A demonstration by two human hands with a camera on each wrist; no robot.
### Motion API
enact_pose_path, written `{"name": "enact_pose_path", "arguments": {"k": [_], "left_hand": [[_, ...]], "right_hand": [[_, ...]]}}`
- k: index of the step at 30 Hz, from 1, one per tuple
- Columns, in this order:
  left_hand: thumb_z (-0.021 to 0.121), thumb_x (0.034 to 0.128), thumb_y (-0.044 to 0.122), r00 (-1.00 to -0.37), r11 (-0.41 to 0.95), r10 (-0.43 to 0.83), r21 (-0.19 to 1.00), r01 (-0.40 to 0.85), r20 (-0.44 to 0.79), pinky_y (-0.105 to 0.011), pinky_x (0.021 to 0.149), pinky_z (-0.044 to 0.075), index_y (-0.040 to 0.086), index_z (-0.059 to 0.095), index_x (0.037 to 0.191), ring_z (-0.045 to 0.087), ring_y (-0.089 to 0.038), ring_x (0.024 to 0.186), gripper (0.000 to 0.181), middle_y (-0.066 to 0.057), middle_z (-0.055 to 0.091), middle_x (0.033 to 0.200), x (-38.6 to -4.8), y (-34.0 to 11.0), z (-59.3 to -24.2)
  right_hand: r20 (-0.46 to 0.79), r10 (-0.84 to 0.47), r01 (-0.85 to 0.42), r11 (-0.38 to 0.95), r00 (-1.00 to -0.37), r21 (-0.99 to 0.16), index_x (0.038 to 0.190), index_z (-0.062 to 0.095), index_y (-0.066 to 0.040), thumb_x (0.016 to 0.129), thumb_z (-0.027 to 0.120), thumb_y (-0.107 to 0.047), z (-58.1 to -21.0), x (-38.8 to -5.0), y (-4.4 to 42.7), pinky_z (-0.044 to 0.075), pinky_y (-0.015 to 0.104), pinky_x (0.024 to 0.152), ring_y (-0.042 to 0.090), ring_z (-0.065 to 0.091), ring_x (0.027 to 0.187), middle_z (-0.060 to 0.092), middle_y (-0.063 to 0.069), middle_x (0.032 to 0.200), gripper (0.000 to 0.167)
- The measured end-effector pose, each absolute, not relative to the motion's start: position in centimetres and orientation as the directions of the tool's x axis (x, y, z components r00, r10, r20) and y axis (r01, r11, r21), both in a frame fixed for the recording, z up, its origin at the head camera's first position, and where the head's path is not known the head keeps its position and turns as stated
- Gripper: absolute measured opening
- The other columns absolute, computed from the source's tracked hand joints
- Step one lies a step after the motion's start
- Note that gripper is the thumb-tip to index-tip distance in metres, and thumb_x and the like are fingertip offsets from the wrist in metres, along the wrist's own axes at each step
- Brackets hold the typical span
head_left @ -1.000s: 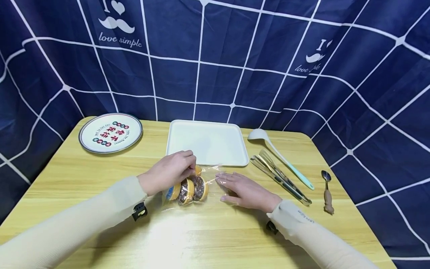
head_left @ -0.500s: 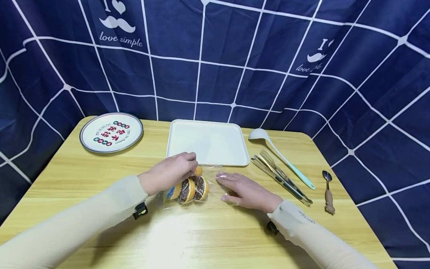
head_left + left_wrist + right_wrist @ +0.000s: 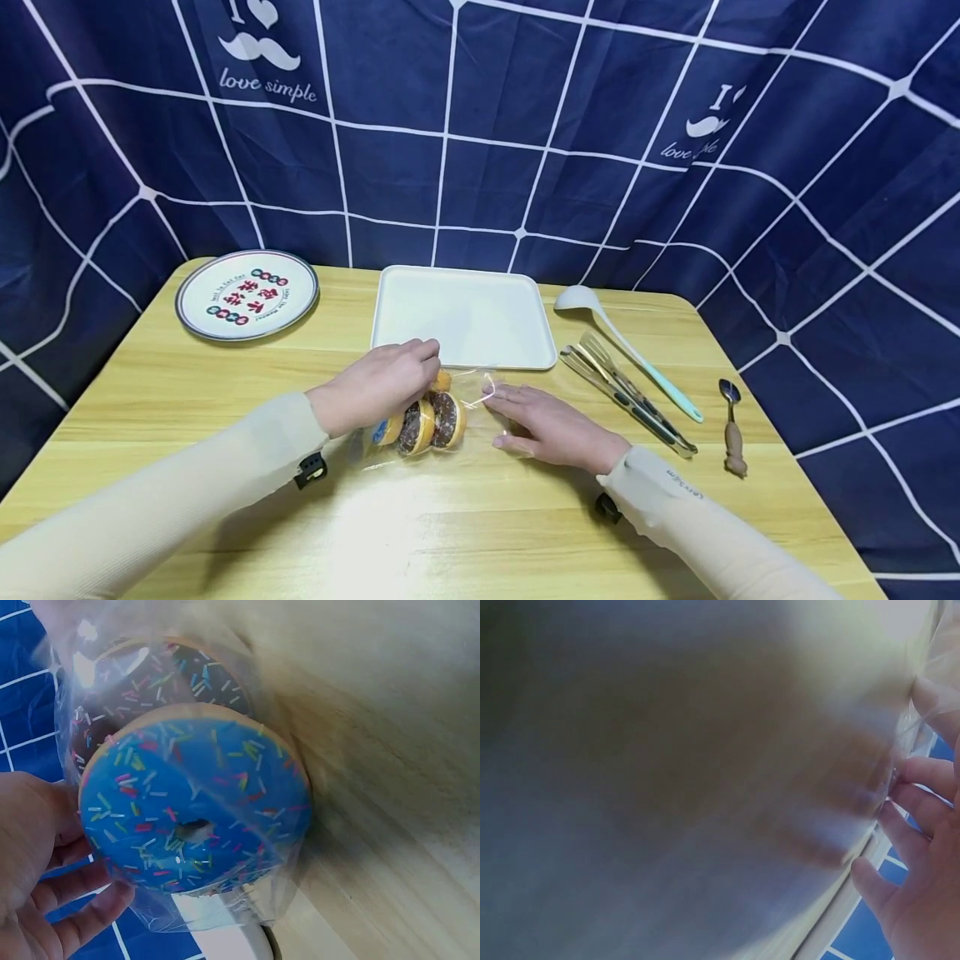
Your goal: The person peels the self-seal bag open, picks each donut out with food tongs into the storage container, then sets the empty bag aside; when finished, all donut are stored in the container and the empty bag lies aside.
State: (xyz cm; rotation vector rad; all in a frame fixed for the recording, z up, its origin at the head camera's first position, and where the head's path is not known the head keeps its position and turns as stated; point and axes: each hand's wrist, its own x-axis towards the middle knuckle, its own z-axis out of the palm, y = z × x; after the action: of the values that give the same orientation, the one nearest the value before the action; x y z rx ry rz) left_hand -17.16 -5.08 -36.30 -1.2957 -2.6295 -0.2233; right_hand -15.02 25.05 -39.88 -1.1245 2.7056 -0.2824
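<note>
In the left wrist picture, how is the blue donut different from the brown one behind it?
The blue donut has blue icing, but the brown donut has brown icing. The blue donut is in front and its hole shows; the brown donut is partly covered and its hole doesn't show. Both have colourful sprinkles and are inside the clear bag.

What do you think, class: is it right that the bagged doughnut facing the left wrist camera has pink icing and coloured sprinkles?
No: that doughnut is iced blue, not pink, as the left wrist view shows; the coloured sprinkles and clear bag are right.
</note>
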Motion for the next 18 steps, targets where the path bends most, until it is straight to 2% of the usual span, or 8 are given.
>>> {"name": "enact_pose_path", "arguments": {"k": [4, 6, 12, 18], "left_hand": [[0.069, 0.0984, 0.007, -0.562, 0.595, 0.784, -0.058, 0.802, 0.263, -0.029, 0.072, 0.058, 0.007, 0.067, 0.095, 0.056, -0.015, 0.081, 0.004, -0.002, 0.055, 0.092, -17.11, -5.18, -36.4], [0.068, 0.0999, 0.011, -0.552, 0.589, 0.787, -0.067, 0.805, 0.276, -0.029, 0.073, 0.057, 0.008, 0.066, 0.096, 0.056, -0.015, 0.081, 0.005, -0.001, 0.056, 0.091, -17.12, -5.23, -36.49], [0.07, 0.101, 0.019, -0.556, 0.573, 0.776, 0.034, 0.819, 0.298, -0.03, 0.072, 0.054, 0.014, 0.067, 0.099, 0.053, -0.014, 0.081, 0.006, 0.002, 0.056, 0.091, -17.3, -5.34, -36.67], [0.069, 0.1014, 0.015, -0.552, 0.565, 0.769, 0.061, 0.823, 0.321, -0.031, 0.069, 0.051, 0.015, 0.069, 0.093, 0.05, -0.015, 0.077, 0.008, 0.001, 0.054, 0.088, -17.29, -5.22, -36.53]], "right_hand": [[-0.107, -0.719, -0.682, 0.688, -0.686, -0.25, 0.156, 0.047, -0.006, 0.105, 0.062, -0.043, -39.94, -15.03, 25.06, 0.033, 0.054, 0.126, 0.034, 0.04, 0.155, 0.041, 0.014, 0.166, 0.065], [-0.112, -0.716, -0.679, 0.691, -0.689, -0.248, 0.157, 0.046, -0.006, 0.105, 0.061, -0.043, -39.96, -15.0, 25.1, 0.033, 0.054, 0.126, 0.035, 0.04, 0.154, 0.041, 0.015, 0.166, 0.066], [-0.107, -0.719, -0.682, 0.688, -0.687, -0.248, 0.157, 0.046, -0.007, 0.106, 0.06, -0.044, -40.01, -15.09, 25.07, 0.034, 0.053, 0.126, 0.034, 0.042, 0.154, 0.045, 0.012, 0.165, 0.064], [-0.1, -0.722, -0.686, 0.685, -0.684, -0.246, 0.158, 0.045, -0.008, 0.106, 0.059, -0.043, -39.99, -15.16, 25.08, 0.034, 0.054, 0.126, 0.035, 0.041, 0.154, 0.044, 0.013, 0.165, 0.064]]}}
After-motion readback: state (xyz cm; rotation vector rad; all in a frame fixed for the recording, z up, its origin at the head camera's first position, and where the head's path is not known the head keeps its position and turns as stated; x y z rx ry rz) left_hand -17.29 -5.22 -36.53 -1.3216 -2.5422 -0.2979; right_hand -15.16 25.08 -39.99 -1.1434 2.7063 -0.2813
